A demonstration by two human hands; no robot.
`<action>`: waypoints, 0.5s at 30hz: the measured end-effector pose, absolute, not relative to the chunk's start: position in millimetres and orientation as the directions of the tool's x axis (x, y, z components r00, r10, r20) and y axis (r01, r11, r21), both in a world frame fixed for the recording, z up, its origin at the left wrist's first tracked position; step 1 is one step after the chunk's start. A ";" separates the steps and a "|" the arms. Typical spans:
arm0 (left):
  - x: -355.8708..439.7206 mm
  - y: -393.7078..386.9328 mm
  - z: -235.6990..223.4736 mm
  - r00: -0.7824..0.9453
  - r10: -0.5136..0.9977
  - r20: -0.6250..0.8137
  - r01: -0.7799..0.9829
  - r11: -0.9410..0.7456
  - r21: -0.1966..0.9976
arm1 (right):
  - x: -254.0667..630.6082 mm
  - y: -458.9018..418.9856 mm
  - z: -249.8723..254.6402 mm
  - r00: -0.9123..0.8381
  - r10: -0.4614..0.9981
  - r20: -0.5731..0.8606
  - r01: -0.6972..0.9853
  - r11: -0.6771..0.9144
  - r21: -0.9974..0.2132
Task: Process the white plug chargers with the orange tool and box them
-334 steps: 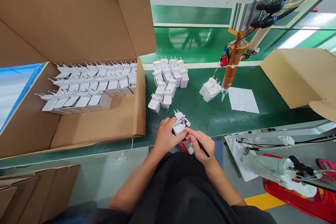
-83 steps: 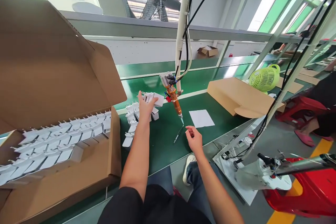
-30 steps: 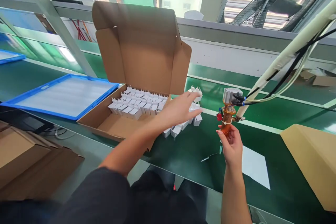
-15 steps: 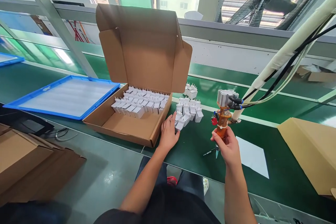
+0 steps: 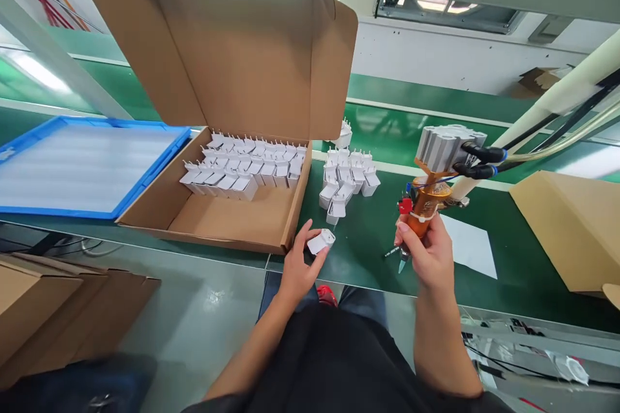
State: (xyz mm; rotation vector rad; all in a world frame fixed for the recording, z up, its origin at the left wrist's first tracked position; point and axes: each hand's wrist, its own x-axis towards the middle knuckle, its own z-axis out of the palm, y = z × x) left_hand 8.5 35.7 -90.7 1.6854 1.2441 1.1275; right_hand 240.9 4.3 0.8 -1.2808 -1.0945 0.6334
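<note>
Between the thumb and fingers of my left hand (image 5: 301,264) is a white plug adapter (image 5: 321,242), held just in front of the open carton's right corner. My right hand (image 5: 429,248) is wrapped round an orange dispensing valve (image 5: 421,222) with a silver block on top. Its teal nozzle tip (image 5: 402,266) points down over the green bench. A loose group of white plug adapters (image 5: 346,177) stands on the bench beyond my left hand, prongs up. Rows of similar adapters (image 5: 242,164) fill the back of the open cardboard carton (image 5: 223,222).
Left of the carton lies a blue-framed tray (image 5: 92,168). A white sheet (image 5: 467,245) is on the bench behind my right hand, with a tan cardboard box (image 5: 571,232) farther right. A padded arm (image 5: 547,106) with hoses reaches to the valve. Folded cardboard (image 5: 72,310) stands at lower left.
My left hand has drawn back from the loose group toward me and now holds one adapter. My right hand keeps its grip on the valve. The head view has tipped down.
</note>
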 end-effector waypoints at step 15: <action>0.1 28.3 -94.9 0.340 0.911 0.233 0.456 -0.376 0.807 | 177.6 26.3 15.3 0.376 0.855 0.358 0.128 0.334 -0.934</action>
